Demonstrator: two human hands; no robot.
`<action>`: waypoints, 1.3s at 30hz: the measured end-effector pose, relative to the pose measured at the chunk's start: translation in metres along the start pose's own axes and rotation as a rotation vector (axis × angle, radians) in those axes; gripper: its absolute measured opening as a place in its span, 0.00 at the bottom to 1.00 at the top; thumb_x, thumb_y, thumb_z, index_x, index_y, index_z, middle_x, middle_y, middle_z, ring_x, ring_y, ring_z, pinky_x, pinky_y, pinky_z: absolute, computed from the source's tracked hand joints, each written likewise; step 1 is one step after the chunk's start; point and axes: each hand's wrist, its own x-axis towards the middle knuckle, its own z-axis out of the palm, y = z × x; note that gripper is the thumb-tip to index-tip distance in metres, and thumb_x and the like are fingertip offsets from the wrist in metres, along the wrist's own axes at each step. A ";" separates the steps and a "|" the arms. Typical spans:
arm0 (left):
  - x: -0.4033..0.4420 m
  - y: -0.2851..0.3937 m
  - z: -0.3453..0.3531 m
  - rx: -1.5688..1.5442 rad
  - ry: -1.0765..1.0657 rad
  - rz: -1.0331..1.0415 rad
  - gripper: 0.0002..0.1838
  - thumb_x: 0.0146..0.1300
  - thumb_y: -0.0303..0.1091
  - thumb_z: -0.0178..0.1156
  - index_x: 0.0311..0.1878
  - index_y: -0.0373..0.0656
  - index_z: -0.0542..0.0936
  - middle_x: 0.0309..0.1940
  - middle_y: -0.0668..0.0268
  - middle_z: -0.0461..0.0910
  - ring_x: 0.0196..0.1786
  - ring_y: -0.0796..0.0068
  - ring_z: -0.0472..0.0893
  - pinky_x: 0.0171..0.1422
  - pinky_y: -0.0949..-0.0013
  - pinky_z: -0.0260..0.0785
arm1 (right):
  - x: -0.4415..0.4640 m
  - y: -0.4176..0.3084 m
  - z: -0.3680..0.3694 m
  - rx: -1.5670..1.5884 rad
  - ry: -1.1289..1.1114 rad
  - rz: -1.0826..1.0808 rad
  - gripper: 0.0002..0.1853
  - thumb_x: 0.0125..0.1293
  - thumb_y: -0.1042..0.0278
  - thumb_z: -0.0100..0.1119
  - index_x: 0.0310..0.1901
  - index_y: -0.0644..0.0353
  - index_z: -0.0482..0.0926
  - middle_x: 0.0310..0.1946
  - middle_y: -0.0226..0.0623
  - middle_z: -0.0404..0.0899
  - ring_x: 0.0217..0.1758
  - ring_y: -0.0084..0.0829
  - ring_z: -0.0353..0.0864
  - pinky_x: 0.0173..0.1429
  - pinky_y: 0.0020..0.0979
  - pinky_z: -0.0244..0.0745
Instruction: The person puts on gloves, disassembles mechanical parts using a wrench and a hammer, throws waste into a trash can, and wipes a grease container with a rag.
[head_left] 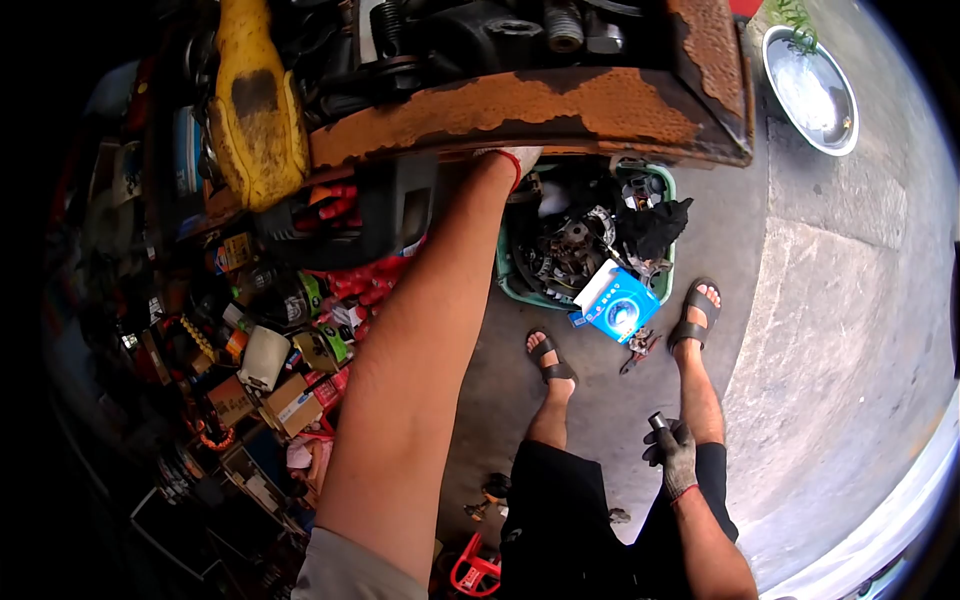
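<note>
Right now on my feed: short metal cylinder (657,421) gripped in the gloved right hand (678,462), long axis slanting up-left | left hand (526,158) well apart, mostly hidden by the rusty ledge (450,115) | its hold, I can't tell.

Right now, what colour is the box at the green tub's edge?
The box is mainly blue, with some white; the head view shows it best.
</note>
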 end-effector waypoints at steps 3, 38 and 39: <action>-0.019 0.026 -0.019 0.108 -0.117 -0.070 0.30 0.72 0.55 0.31 0.68 0.47 0.63 0.73 0.63 0.56 0.75 0.62 0.54 0.77 0.57 0.45 | 0.001 0.001 0.000 -0.015 0.000 0.006 0.12 0.68 0.68 0.49 0.48 0.66 0.68 0.28 0.40 0.80 0.16 0.25 0.76 0.19 0.22 0.66; -0.021 -0.008 -0.022 0.271 0.535 0.241 0.17 0.71 0.44 0.42 0.51 0.44 0.73 0.51 0.61 0.75 0.54 0.59 0.74 0.60 0.58 0.67 | 0.007 0.000 0.000 -0.008 0.010 0.025 0.13 0.68 0.66 0.50 0.49 0.65 0.69 0.28 0.40 0.79 0.17 0.26 0.76 0.19 0.23 0.67; -0.018 -0.010 -0.019 0.263 0.557 0.255 0.17 0.71 0.44 0.42 0.51 0.44 0.73 0.51 0.61 0.75 0.54 0.59 0.75 0.60 0.58 0.67 | 0.006 -0.004 0.001 -0.014 0.010 0.028 0.12 0.67 0.68 0.49 0.48 0.66 0.69 0.28 0.40 0.80 0.17 0.25 0.76 0.20 0.22 0.66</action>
